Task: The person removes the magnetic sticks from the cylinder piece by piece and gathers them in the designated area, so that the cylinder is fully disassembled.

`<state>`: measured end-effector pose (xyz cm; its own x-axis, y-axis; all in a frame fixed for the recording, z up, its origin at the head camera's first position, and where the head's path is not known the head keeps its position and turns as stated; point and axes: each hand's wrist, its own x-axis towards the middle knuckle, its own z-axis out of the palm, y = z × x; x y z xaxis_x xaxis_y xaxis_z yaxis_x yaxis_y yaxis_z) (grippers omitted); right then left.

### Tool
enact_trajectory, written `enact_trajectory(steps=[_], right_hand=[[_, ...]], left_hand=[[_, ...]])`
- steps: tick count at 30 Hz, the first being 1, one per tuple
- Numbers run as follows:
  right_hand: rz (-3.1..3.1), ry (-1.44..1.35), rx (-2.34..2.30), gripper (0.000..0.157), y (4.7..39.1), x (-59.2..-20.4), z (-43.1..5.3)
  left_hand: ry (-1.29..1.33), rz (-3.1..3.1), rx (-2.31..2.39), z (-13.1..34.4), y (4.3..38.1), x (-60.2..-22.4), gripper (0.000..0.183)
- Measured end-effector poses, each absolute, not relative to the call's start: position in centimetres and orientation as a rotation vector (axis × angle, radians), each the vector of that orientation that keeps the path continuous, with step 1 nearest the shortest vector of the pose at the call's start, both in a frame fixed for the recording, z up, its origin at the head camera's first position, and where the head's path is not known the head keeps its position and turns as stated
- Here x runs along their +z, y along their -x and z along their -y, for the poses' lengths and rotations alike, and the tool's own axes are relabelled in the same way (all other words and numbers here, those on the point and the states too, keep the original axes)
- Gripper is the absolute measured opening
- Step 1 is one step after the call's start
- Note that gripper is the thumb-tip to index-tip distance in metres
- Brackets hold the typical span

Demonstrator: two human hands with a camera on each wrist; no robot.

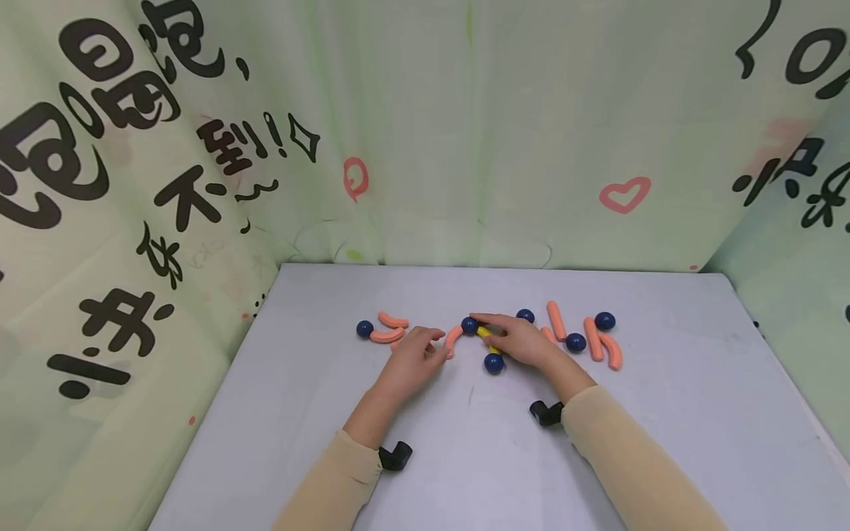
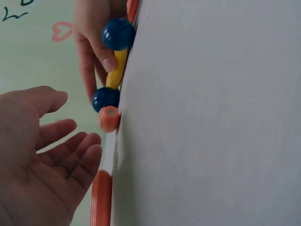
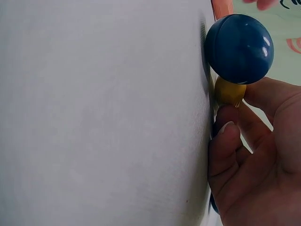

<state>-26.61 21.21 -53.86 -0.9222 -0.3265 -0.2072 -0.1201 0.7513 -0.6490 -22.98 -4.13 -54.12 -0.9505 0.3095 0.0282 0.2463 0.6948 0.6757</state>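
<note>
On the white table, a short yellow rod [image 1: 484, 332] joins two dark blue balls, one at its far end [image 1: 469, 326] and one at its near end [image 1: 493, 363]. My right hand [image 1: 523, 341] pinches this rod from the right, with a fingertip right at the far ball. A curved orange rod [image 1: 454, 338] reaches from that far ball toward my left hand; its end [image 2: 110, 117] faces the left wrist view. My left hand [image 1: 415, 359] hovers beside this orange rod, fingers relaxed and nothing in its grasp.
Left of my left hand lie a blue ball [image 1: 364, 330] and curved orange rods [image 1: 393, 321]. Beyond my right hand are several blue balls [image 1: 575, 343] with straight orange rods [image 1: 555, 321] and a curved one [image 1: 611, 352]. A printed curtain [image 1: 425, 147] surrounds the table.
</note>
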Motion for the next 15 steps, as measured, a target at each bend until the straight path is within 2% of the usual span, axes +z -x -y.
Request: enact_trajectory(steps=[9,15], right_hand=[[-2.659,0.335,-0.95,0.052,26.5,-53.7,-21.2],[-2.648,0.311,-0.957,0.051,26.3,-53.8,-21.1]], left_hand=[[-0.416,-2.847,0.922,2.0,24.0,-54.7,0.052],[-0.41,-2.883,0.817,1.0,25.2,-55.1,0.052]])
